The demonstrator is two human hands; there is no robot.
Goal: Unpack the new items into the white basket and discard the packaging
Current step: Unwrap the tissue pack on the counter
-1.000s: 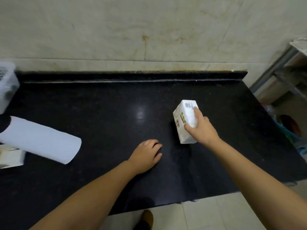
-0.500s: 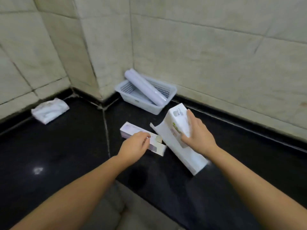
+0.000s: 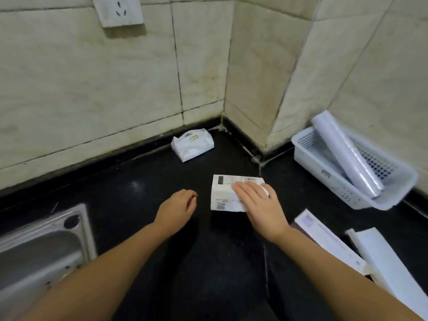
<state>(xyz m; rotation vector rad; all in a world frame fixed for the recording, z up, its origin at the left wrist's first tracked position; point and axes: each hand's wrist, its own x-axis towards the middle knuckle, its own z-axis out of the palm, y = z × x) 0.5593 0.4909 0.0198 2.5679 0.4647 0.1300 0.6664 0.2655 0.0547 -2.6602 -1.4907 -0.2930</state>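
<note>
Resting flat on the black desk now, the white box lies label-up under the right hand, whose grip is spread wide, palm pressing its right end rather than pinching it. Half a second ago that same hand held the box upright in the air over by the basket; now it is down in front of the wall corner, so the carry is over and opening looks like the next job. The left hand hovers just beside the box, grip loosely curled on nothing, not touching it. Over to the right, the white basket sits against the wall with a clear roll leaning out over its rim, one item already in, it seems. Long flat cartons lie at the near right, well apart from the box; whether they are emptied packaging is hard to tell. A small white bag sits back by the wall, and a steel sink edges in at the left. Plenty remains: this box looks unopened.
</note>
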